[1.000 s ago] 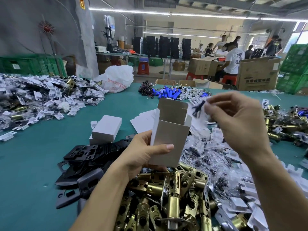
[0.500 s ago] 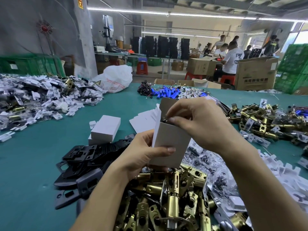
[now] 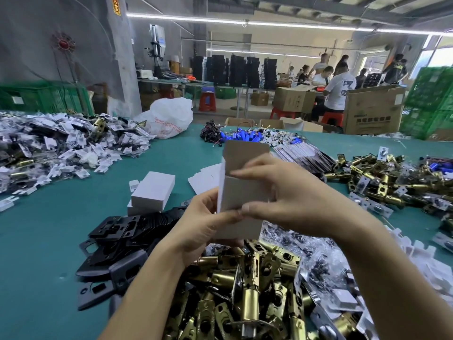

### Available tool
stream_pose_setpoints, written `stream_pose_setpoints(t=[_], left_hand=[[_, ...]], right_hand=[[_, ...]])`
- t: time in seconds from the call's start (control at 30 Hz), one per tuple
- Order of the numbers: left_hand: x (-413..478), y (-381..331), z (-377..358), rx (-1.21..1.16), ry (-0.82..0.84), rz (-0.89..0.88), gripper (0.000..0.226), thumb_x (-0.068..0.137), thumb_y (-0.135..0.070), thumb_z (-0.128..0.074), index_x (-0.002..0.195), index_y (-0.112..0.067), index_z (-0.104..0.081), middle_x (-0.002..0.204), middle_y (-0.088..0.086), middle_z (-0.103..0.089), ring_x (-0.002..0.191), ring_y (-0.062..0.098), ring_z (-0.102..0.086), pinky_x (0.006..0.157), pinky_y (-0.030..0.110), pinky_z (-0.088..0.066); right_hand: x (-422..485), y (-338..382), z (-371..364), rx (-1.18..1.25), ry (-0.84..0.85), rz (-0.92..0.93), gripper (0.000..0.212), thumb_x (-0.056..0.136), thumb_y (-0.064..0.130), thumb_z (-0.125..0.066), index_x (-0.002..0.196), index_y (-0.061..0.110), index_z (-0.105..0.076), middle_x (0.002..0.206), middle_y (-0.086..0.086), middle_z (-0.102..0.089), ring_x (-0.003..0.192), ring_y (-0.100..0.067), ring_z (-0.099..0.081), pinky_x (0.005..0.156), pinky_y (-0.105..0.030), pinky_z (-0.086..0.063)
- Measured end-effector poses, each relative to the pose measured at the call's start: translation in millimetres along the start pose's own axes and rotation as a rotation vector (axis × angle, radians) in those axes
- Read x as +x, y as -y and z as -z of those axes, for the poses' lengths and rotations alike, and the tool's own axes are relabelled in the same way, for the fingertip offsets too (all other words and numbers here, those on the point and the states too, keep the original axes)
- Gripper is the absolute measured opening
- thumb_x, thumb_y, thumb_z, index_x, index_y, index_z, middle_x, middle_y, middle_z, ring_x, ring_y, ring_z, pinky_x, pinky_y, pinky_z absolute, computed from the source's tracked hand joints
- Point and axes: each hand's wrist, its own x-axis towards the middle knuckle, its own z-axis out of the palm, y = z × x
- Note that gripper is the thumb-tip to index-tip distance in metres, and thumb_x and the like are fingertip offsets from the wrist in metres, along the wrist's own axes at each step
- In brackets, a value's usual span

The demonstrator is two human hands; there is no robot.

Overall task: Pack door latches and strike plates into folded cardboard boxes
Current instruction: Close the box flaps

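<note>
Left hand [image 3: 201, 227] raised over the teal-covered table [image 3: 49, 241], forearm slanting up from the bottom edge; fingers hidden behind a small upright white-and-grey cardboard box [image 3: 245, 192], thumb laid across its front; left grip holding the box by its lower half. Right hand [image 3: 289, 200] on the box's right side, forearm slanting in from lower right; thumb on the box front, its tip touching the left thumb tip; index finger stretched across the box mouth just below the raised brown top flap [image 3: 245, 153]; right grip narrow, pinching the upper part of the box. Fingers cover the mouth, so what is inside cannot be told.

Box held in the air, above and just behind the near heap of brass door latches [image 3: 245, 285]. Pile of flat black metal strike plates [image 3: 122, 231] left of that heap, touching it; two closed white boxes [image 3: 153, 190] stacked just behind the plates; flat white unfolded box blanks [image 3: 206, 177] behind the held box, partly hidden by it; clear bags of dark screws [image 3: 306, 246] under the right forearm; second heap of brass latches [image 3: 392, 182] far right; heap of bagged parts [image 3: 61, 146] far left.
</note>
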Motion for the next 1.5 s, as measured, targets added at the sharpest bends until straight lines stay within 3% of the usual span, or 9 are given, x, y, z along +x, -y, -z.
stream_pose_setpoints(t=[0.17, 0.3, 0.47, 0.63, 0.8, 0.9, 1.07, 1.2, 1.5], left_hand=[[-4.1, -7.2, -5.2, -0.026, 0.1, -0.013, 0.033, 0.079, -0.021, -0.074, 0.112, -0.024, -0.072, 0.107, 0.01, -0.073, 0.089, 0.031, -0.072, 0.055, 0.038, -0.059], [-5.6, -7.0, -9.7, 0.001, 0.22, 0.007, 0.033, 0.087, -0.025, -0.068, 0.12, -0.025, -0.068, 0.113, 0.014, -0.071, 0.092, 0.034, -0.07, 0.059, 0.039, -0.059], [-7.8, -11.8, -7.2, 0.084, 0.282, 0.021, 0.031, 0.093, -0.035, -0.065, 0.124, -0.035, -0.063, 0.117, 0.005, -0.071, 0.094, 0.026, -0.072, 0.05, 0.029, -0.056], [-2.5, -10.5, -11.6, 0.555, 0.164, -0.064, 0.048, 0.087, -0.061, -0.059, 0.127, -0.035, -0.057, 0.115, -0.012, -0.072, 0.103, 0.006, -0.069, 0.071, 0.025, -0.057], [2.6, -10.0, -22.0, 0.522, -0.122, -0.3, 0.05, 0.077, -0.064, -0.067, 0.119, -0.046, -0.048, 0.099, -0.005, -0.071, 0.077, 0.011, -0.073, 0.058, 0.021, -0.054], [3.3, -6.8, -20.0, 0.527, -0.21, -0.447, 0.06, 0.075, -0.056, -0.078, 0.123, -0.055, -0.042, 0.101, -0.007, -0.071, 0.071, 0.013, -0.073, 0.058, 0.025, -0.058], [2.9, -5.7, -22.1, 0.52, -0.143, -0.49, 0.037, 0.077, -0.052, -0.071, 0.112, -0.048, -0.061, 0.106, -0.009, -0.07, 0.075, 0.019, -0.072, 0.062, 0.046, -0.062], [1.8, -5.7, -23.3, 0.441, -0.105, -0.443, 0.012, 0.082, -0.034, -0.074, 0.09, -0.035, -0.065, 0.092, -0.004, -0.072, 0.078, 0.022, -0.071, 0.068, 0.058, -0.058], [0.0, -9.7, -26.5, 0.338, -0.042, -0.464, 0.016, 0.083, -0.021, -0.075, 0.094, -0.031, -0.068, 0.1, -0.001, -0.073, 0.083, 0.016, -0.072, 0.068, 0.027, -0.058]], right_hand=[[-18.3, -22.9, -16.3, 0.343, -0.497, 0.029, 0.04, 0.074, 0.015, -0.084, 0.106, 0.032, -0.069, 0.119, 0.008, -0.052, 0.088, -0.01, -0.058, 0.067, -0.019, -0.05], [-29.4, -28.9, -31.9, 0.704, -0.528, 0.023, 0.048, 0.073, 0.021, -0.081, 0.114, 0.037, -0.063, 0.11, 0.006, -0.069, 0.09, -0.022, -0.072, 0.074, -0.038, -0.062], [-32.6, -33.0, -37.0, 0.886, -0.572, 0.065, 0.054, 0.067, 0.021, -0.078, 0.115, 0.032, -0.054, 0.104, 0.004, -0.075, 0.079, -0.028, -0.075, 0.066, -0.034, -0.062], [-35.8, -38.0, -42.1, 0.788, -0.619, 0.093, 0.038, 0.071, 0.023, -0.078, 0.107, 0.025, -0.067, 0.103, 0.001, -0.074, 0.071, -0.033, -0.073, 0.06, -0.05, -0.061], [-33.2, -41.6, -50.8, 0.797, -0.684, 0.065, 0.03, 0.073, 0.016, -0.077, 0.101, 0.022, -0.071, 0.09, -0.003, -0.075, 0.067, -0.034, -0.071, 0.059, -0.055, -0.058], [-31.8, -42.2, -51.0, 0.82, -0.659, 0.038, 0.03, 0.072, 0.017, -0.077, 0.101, 0.019, -0.07, 0.089, 0.004, -0.077, 0.068, -0.022, -0.074, 0.061, -0.041, -0.062], [-32.7, -50.2, -44.2, 0.849, -0.538, 0.023, 0.022, 0.071, 0.027, -0.077, 0.092, 0.026, -0.071, 0.095, -0.008, -0.074, 0.079, -0.036, -0.072, 0.068, -0.053, -0.061], [-35.5, -54.2, -33.7, 0.816, -0.399, 0.046, 0.022, 0.077, 0.041, -0.072, 0.093, 0.026, -0.071, 0.089, -0.007, -0.072, 0.079, -0.012, -0.07, 0.066, -0.025, -0.056], [-37.8, -55.4, -23.2, 0.702, -0.373, 0.047, 0.024, 0.079, 0.04, -0.064, 0.088, 0.019, -0.073, 0.083, -0.006, -0.071, 0.074, -0.011, -0.067, 0.067, -0.03, -0.056]])
